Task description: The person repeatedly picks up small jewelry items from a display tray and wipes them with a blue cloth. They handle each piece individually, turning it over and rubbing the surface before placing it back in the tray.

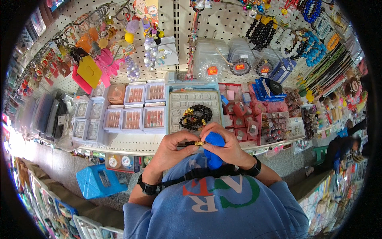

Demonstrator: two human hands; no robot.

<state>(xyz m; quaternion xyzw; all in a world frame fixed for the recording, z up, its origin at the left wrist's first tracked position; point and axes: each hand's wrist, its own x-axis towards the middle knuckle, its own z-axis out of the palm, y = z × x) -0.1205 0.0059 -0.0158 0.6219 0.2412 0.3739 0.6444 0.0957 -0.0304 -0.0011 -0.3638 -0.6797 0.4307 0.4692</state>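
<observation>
Both hands meet in front of the chest, at the shelf's front edge. Between their fingertips is a small gold-coloured charm [199,143] with dark beads beside it. My left hand [176,147] pinches the dark, beaded side. My right hand [222,143] pinches the charm's other end and also has a bright blue cloth [215,155] in it, hanging below the fingers. Just beyond the fingertips, several black bead bracelets with gold charms [200,115] lie heaped on a light tray of small clear compartments [194,97]. My fingers hide part of the held piece.
Boxes of press-on nails [132,118] stand left of the tray, red and pink small boxes [238,119] right of it. Keyrings and bracelets [261,33] hang from the pegboard above. A blue plastic stool [100,180] stands on the floor at lower left; a person [340,149] is at far right.
</observation>
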